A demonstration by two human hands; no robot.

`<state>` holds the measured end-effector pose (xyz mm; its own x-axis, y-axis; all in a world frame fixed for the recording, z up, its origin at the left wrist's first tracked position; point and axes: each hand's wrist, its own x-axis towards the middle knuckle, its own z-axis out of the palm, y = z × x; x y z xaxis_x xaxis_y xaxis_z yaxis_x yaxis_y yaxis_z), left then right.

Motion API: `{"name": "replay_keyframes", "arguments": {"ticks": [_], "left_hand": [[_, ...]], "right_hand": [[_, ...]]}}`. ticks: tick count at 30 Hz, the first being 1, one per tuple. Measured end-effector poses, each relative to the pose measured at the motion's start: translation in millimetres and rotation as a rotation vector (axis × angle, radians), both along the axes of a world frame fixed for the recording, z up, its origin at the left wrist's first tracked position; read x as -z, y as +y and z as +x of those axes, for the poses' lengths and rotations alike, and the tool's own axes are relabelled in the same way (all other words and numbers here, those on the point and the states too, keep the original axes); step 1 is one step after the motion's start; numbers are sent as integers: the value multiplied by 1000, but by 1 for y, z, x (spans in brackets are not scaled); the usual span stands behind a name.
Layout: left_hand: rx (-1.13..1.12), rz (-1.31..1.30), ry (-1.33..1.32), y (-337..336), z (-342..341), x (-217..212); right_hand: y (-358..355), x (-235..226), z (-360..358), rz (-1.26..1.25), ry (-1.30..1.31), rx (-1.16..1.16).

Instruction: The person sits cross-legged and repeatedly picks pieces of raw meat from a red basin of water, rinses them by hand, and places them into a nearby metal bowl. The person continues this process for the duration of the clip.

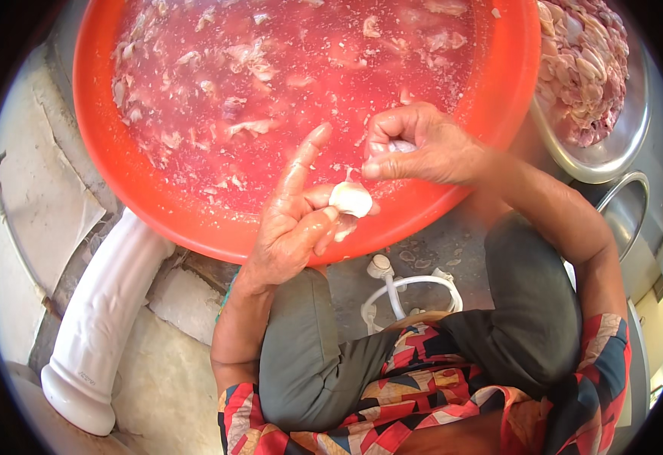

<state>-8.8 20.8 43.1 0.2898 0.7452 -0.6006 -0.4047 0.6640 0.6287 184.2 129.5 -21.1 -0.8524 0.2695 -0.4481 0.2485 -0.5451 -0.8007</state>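
Note:
Over the near rim of a big red-orange tub (108, 163), my left hand (290, 227) pinches a pale, cream-coloured piece of raw meat (352, 199) between thumb and fingers, its index finger stretched out. A thin strand rises from the top of this piece. My right hand (419, 148) is closed just beside it, thumb and finger tips at the strand. Something small and whitish (401, 145) shows inside its curled fingers; I cannot make out what. Pink, cloudy liquid fills the tub, with several scraps of pale meat (254, 127) in it.
To the right of the tub, a metal basin (626, 155) holds a heap of raw meat pieces (586, 72). Another metal vessel (626, 208) stands nearer. A white ribbed post (92, 334) lies at left on stone slabs. White tubing (400, 292) sits between my knees.

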Motion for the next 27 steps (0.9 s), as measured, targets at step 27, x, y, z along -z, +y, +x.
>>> {"name": "replay_keyframes", "arguments": {"ticks": [27], "left_hand": [[49, 1291, 1157, -15, -8, 26]], "right_hand": [[-37, -17, -7, 732, 330, 270]]}}
